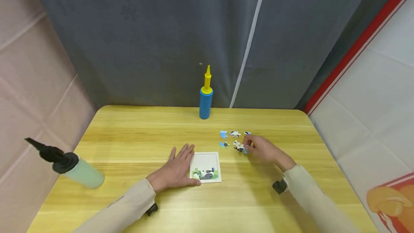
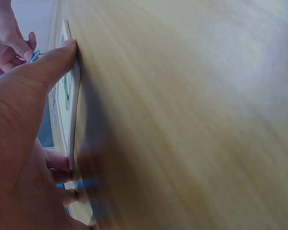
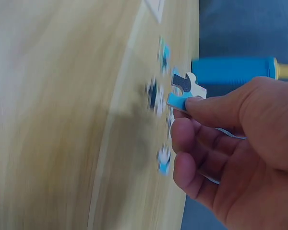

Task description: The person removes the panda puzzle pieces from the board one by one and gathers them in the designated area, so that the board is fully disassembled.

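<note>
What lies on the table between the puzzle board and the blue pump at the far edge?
Head view: bare wood between the puzzle board and blue pump; loose pieces lie off to the right.

On the surface (image 1: 129,125), the puzzle tray (image 1: 206,167) lies near the front; loose puzzle pieces (image 1: 233,139) lie behind and right; the hand pump (image 1: 205,96) stands at the back.

The head camera looked down and forward over the table (image 1: 129,125). The left wrist camera sat low, close against the puzzle board (image 2: 71,103), facing 3 o'clock. The right wrist camera, close above the loose pieces (image 3: 158,103), faced 12 o'clock toward the blue pump (image 3: 233,72). All shared the tabletop.
</note>
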`<state>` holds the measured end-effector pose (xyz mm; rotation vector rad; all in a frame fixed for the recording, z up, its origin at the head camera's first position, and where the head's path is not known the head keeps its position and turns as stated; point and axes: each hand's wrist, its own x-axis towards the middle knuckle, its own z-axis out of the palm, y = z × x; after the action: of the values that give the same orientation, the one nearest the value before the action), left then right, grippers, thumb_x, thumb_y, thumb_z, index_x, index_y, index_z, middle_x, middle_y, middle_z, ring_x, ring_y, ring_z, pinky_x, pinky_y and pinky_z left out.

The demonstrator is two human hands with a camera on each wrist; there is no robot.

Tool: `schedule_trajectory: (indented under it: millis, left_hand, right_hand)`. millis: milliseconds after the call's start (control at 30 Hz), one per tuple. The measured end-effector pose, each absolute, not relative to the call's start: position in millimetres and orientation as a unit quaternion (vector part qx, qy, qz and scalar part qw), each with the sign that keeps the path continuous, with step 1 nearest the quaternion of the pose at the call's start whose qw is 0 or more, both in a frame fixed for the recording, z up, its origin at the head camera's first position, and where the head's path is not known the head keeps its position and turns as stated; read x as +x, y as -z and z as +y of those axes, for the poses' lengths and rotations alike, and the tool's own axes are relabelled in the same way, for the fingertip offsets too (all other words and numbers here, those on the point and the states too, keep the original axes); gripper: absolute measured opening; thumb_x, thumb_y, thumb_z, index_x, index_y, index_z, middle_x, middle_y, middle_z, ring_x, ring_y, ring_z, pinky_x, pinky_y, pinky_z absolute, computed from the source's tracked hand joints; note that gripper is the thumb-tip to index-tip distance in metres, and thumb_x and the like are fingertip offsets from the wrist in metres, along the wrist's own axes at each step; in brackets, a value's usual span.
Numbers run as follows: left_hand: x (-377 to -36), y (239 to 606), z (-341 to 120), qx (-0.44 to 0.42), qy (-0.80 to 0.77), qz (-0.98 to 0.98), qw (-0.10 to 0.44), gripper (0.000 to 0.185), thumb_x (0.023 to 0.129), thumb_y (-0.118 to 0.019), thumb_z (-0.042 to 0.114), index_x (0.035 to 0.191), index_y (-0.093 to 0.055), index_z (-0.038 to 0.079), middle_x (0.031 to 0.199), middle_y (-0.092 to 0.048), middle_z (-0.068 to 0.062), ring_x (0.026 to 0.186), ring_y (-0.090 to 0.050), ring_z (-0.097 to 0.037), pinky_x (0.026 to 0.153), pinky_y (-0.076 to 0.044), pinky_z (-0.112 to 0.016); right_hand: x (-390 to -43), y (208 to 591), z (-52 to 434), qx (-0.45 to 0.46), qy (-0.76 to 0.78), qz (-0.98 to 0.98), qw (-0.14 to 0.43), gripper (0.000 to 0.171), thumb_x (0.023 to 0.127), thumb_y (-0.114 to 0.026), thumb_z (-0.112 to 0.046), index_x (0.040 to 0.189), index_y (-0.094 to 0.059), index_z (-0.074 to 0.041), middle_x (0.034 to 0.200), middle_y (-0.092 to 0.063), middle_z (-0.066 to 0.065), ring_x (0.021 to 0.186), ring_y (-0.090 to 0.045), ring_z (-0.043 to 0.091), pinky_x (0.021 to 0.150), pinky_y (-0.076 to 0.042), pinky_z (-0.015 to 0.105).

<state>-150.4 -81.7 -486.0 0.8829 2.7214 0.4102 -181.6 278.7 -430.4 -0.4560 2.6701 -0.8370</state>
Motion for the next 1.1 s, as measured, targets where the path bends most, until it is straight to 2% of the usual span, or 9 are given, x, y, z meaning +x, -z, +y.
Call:
schedule_trajectory:
  millis: [300, 533, 767, 1100]
  left_hand:
    - [-150, 488, -84, 0.300, -0.151, 0.933, 0.132, 0.120, 0.087, -0.073, 0.074, 0.165, -0.029, -0.006, 0.179, -0.018, -0.019, 0.167, -0.017, -0.042, 0.132, -0.015, -0.073]
    - [-153, 481, -89, 0.316, -0.163, 0.921, 0.161, 0.120, 0.089, -0.070, 0.075, 0.166, -0.025, -0.006, 0.180, -0.013, -0.020, 0.168, -0.012, -0.043, 0.132, -0.011, -0.074]
    - [-156, 475, -94, 0.326, -0.178, 0.907, 0.197, 0.121, 0.087, -0.079, 0.064, 0.167, -0.022, -0.007, 0.180, -0.008, -0.020, 0.169, -0.005, -0.042, 0.133, -0.005, -0.072]
    - [-156, 480, -95, 0.326, -0.185, 0.910, 0.175, 0.124, 0.083, -0.080, 0.067, 0.165, -0.025, -0.007, 0.180, -0.011, -0.021, 0.168, -0.009, -0.043, 0.132, -0.008, -0.074]
  right_hand:
    - [-194, 442, 310, -0.128, 0.264, 0.944, 0.150, 0.007, 0.104, -0.058, 0.001, 0.104, -0.065, -0.002, 0.093, -0.067, 0.008, 0.075, -0.052, 0.016, 0.064, -0.043, 0.026]
    - [-197, 451, 311, -0.114, 0.232, 0.956, 0.139, 0.006, 0.102, -0.062, -0.003, 0.104, -0.068, -0.003, 0.093, -0.069, 0.008, 0.079, -0.054, 0.017, 0.071, -0.048, 0.031]
    - [-199, 455, 308, -0.106, 0.202, 0.966, 0.121, 0.007, 0.100, -0.065, -0.003, 0.104, -0.071, -0.003, 0.097, -0.071, 0.010, 0.085, -0.059, 0.020, 0.077, -0.054, 0.038]
    - [-195, 454, 299, -0.082, 0.184, 0.972, 0.120, 0.008, 0.099, -0.068, -0.003, 0.107, -0.069, -0.004, 0.102, -0.067, 0.011, 0.090, -0.059, 0.022, 0.081, -0.055, 0.040]
